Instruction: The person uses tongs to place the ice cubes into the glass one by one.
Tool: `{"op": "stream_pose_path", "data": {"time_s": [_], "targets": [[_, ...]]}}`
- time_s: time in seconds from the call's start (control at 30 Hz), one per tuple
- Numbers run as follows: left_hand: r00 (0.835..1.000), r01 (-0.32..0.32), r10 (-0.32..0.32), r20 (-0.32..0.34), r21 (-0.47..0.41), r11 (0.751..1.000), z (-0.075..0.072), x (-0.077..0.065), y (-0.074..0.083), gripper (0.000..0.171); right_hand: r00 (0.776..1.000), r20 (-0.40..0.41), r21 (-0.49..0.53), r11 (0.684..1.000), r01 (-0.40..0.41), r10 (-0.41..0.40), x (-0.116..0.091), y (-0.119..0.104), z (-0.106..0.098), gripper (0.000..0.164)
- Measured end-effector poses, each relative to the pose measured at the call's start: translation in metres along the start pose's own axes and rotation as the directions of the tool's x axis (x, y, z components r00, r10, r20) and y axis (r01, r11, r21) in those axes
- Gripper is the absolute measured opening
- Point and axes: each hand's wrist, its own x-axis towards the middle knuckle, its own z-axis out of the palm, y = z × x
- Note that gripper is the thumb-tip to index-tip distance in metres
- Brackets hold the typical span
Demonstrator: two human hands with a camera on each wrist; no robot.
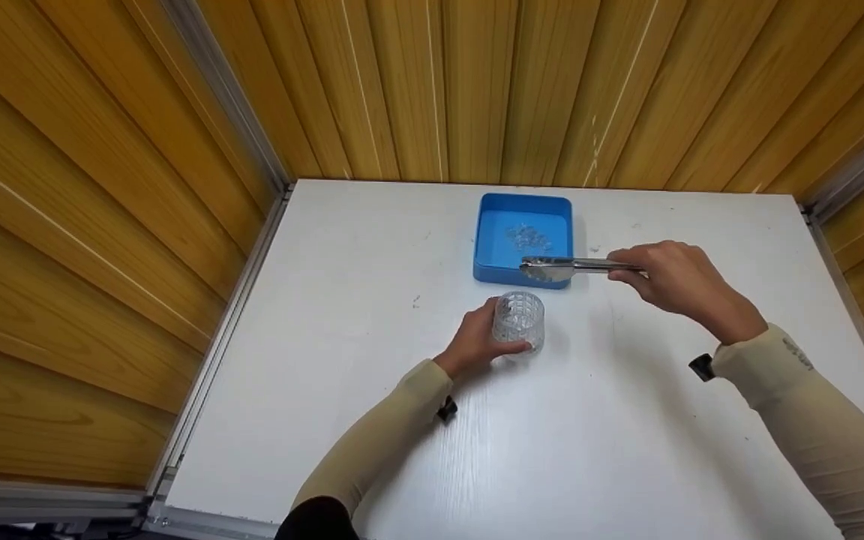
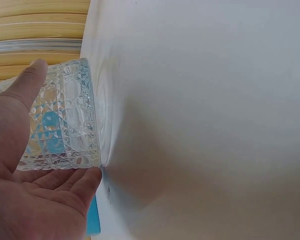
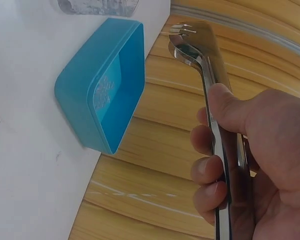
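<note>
Tongs (image 1: 552, 265) are gripped in my curled right fingers (image 3: 207, 169) above the blue box (image 1: 496, 274), while my left fingers (image 2: 85, 187) wrap round a glass (image 1: 520, 319) near it.

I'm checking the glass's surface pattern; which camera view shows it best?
The left wrist view: the glass is large there and its faceted side shows plainly, though the left hand covers part. The head view shows it small, from above; the right wrist view catches only a part, cut off by the top edge.

Both hands (image 1: 479, 336) (image 1: 678, 276) curled, forearms (image 1: 383, 424) (image 1: 814, 416) extended forward
</note>
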Motion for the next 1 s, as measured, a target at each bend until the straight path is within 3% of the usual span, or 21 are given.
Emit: {"op": "stream_pose_path", "data": {"time_s": [0.63,1.0], "targets": [[1.0,0.01,-0.011,-0.005,-0.036,0.999,0.001,-0.001,-0.002,0.093,0.999,0.007,0.01,0.999,0.037,-0.037,-0.007,-0.007,0.011,0.023],[1.0,-0.018,0.017,-0.006,-0.041,0.999,0.001,0.0,-0.001,0.092,0.996,-0.023,0.001,0.996,0.086,-0.086,-0.01,-0.005,0.017,0.02]]}}
